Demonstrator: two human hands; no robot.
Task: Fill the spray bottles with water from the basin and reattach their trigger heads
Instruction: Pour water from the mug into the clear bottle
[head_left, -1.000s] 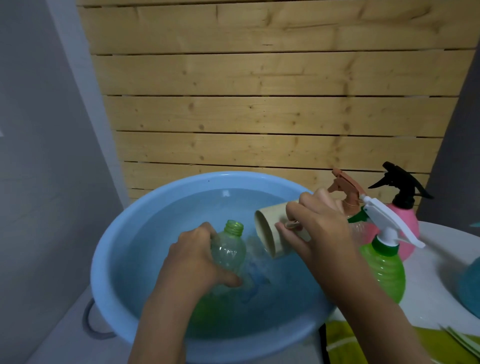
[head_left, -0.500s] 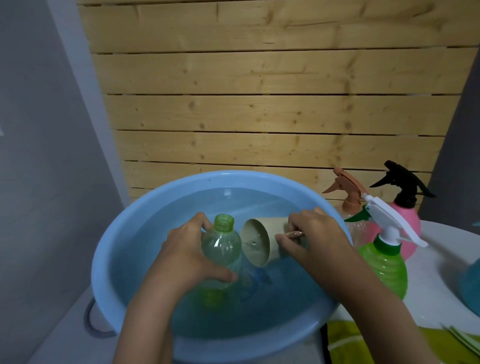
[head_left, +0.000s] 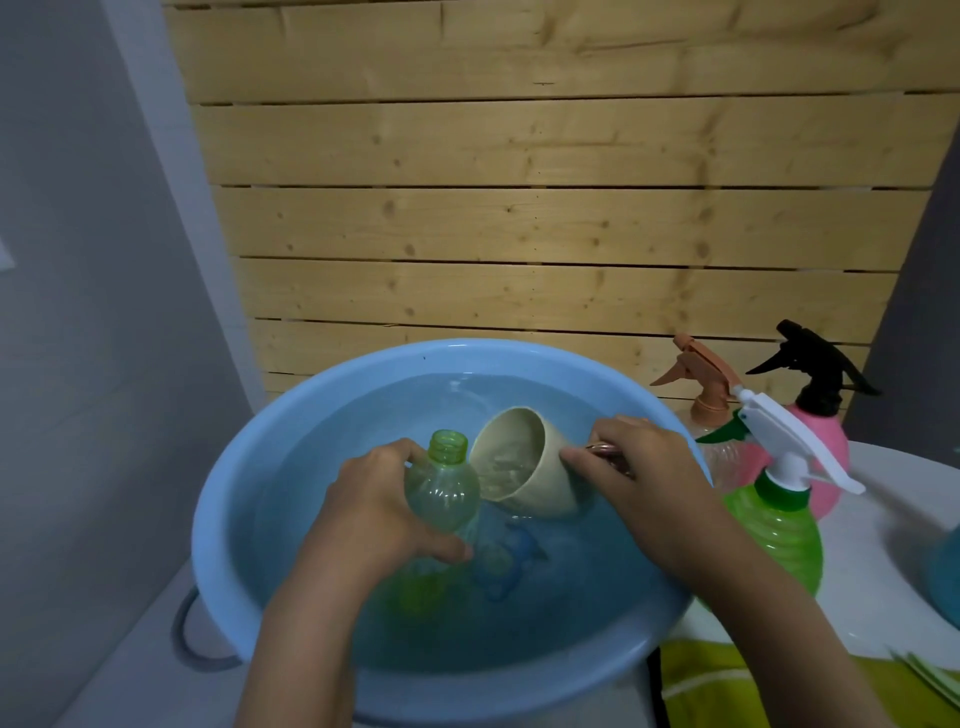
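- We saw the left hand (head_left: 384, 509) wrapped round the belly of a headless green spray bottle (head_left: 441, 488), thumb across its front. The bottle stood nearly upright in the blue basin (head_left: 218, 499), its base under the water.
- The right hand (head_left: 639, 478) had its fingers curled tight at the handle side of a beige cup (head_left: 524, 467), gripping it. The cup was tipped, its mouth just beside the bottle's open neck, with water inside.
- We counted two hands, one cup, one basin and four spray bottles. Three stood on the white table (head_left: 883, 571) beside the basin with heads on: a green-and-white sprayer (head_left: 774, 530), a pink-and-black sprayer (head_left: 821, 441) and an orange-headed sprayer (head_left: 706, 410).
- A blue shape (head_left: 511, 564) lay under the water near the held bottle — we could not tell what it was.
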